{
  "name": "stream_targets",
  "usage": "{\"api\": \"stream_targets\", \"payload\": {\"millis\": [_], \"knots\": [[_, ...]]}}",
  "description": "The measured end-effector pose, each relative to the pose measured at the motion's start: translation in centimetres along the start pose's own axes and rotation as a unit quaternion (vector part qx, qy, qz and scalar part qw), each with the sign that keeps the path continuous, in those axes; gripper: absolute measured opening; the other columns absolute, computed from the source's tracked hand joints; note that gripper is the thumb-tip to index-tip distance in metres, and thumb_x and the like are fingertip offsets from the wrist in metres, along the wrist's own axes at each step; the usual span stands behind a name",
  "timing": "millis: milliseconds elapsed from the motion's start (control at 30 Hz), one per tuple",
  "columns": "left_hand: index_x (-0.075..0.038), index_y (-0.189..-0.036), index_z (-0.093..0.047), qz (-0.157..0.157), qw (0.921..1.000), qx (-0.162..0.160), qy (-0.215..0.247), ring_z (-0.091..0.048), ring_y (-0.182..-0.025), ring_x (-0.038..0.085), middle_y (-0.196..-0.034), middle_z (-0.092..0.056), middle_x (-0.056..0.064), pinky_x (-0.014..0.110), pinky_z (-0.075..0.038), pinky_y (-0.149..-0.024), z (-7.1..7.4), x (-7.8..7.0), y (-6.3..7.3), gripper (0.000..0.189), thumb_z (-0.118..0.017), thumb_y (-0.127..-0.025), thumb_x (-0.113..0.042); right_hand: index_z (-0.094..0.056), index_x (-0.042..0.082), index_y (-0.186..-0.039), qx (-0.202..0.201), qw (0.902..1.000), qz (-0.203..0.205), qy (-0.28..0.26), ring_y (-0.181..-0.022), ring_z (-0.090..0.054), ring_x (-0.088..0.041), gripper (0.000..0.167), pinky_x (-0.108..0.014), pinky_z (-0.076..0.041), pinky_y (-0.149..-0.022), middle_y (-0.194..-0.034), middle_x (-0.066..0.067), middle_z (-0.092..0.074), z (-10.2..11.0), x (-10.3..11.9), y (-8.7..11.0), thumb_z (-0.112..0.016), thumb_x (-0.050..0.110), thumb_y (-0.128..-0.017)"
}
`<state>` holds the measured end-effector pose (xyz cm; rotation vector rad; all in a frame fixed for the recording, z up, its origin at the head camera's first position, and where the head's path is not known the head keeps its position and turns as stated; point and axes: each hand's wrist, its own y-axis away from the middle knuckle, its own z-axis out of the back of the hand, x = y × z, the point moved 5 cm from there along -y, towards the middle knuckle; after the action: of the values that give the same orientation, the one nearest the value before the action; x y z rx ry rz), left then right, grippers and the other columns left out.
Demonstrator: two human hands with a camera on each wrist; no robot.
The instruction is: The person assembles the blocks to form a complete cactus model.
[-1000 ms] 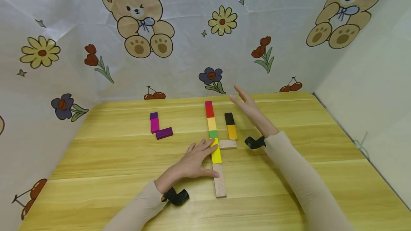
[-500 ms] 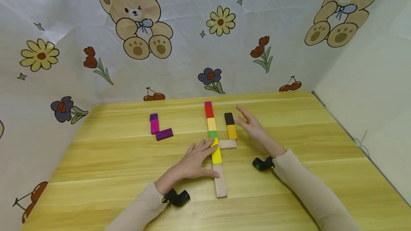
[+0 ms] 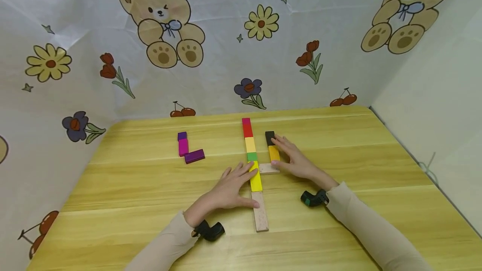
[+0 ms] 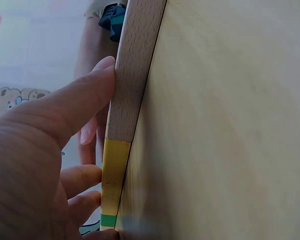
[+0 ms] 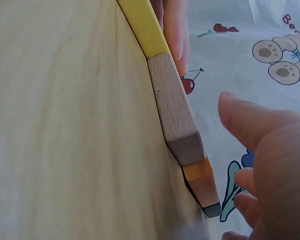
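My left hand (image 3: 226,193) lies with spread fingers along a straight row of blocks. Its fingertips rest on the yellow block (image 3: 256,183), and its thumb touches the long plain wooden block (image 3: 261,221) at the near end. Beyond the yellow one run green (image 3: 252,156), cream (image 3: 250,144), red (image 3: 247,130) and pink (image 3: 246,121) blocks. A shorter plain wooden block (image 3: 266,169) juts right from the row. From its outer end, an orange block (image 3: 273,154) and a black block (image 3: 269,138) extend away. Over these my right hand (image 3: 297,163) hovers, fingers extended, thumb apart in the right wrist view.
To the left lie an indigo block (image 3: 182,136), a magenta block (image 3: 183,147) and a purple block (image 3: 194,156) set crosswise. Bear-printed cloth (image 3: 222,62) hangs behind the table (image 3: 143,187), and a white wall (image 3: 444,95) stands at right.
My right hand has come down and nearer, from beyond the black block to over the orange and black pair. The left hand and the blocks have stayed in place.
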<state>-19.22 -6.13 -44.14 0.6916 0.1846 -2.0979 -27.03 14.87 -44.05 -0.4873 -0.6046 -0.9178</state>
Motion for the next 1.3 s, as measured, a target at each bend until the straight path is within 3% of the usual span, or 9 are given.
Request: {"api": "stream_targets", "payload": {"millis": [367,933,1133,1300], "knots": [[-0.022,-0.154,-0.032,0.002,1.0,-0.002,-0.003,-0.007,-0.153,0.031,-0.165,-0.011,-0.004,0.058,-0.004,-0.121,0.15,0.19,-0.24,0.093,-0.071,-0.08,-0.061,-0.028,0.008,-0.155,0.016,0.998,-0.014,0.059,-0.149,-0.008,-0.045,0.078,-0.067,-0.003,-0.117,-0.164,-0.013,-0.015,-0.13,0.13,0.04,-0.065,0.037,-0.093],[-0.021,-0.154,-0.033,0.004,1.0,-0.001,-0.002,-0.008,-0.153,0.031,-0.165,-0.013,-0.003,0.057,-0.005,-0.121,0.09,-0.01,-0.23,0.093,-0.072,-0.079,-0.06,-0.028,0.006,-0.154,0.027,0.9973,-0.015,0.067,-0.149,-0.011,-0.043,0.078,-0.066,0.0,-0.117,-0.163,-0.014,-0.018,-0.38,-0.09,0.31,-0.064,0.039,-0.093],[-0.02,-0.153,-0.035,-0.004,1.0,-0.008,-0.003,-0.01,-0.152,0.033,-0.165,-0.014,-0.002,0.058,-0.006,-0.12,0.0,-0.02,-0.11,0.092,-0.071,-0.079,-0.061,-0.028,0.006,-0.154,0.029,0.997,-0.015,0.07,-0.149,-0.012,-0.043,0.077,-0.066,0.0,-0.117,-0.163,-0.014,-0.018,-0.47,-0.02,0.48,-0.064,0.039,-0.094],[-0.019,-0.152,-0.038,-0.015,0.9987,-0.037,0.033,-0.016,-0.151,0.033,-0.164,-0.018,0.002,0.06,-0.014,-0.119,0.98,0.22,0.05,0.088,-0.073,-0.08,-0.057,-0.028,0.006,-0.154,0.029,0.9971,-0.013,0.069,-0.149,-0.011,-0.043,0.078,-0.066,0.0,-0.117,-0.163,-0.014,-0.018,-0.36,0.09,0.4,-0.063,0.04,-0.094]]}}
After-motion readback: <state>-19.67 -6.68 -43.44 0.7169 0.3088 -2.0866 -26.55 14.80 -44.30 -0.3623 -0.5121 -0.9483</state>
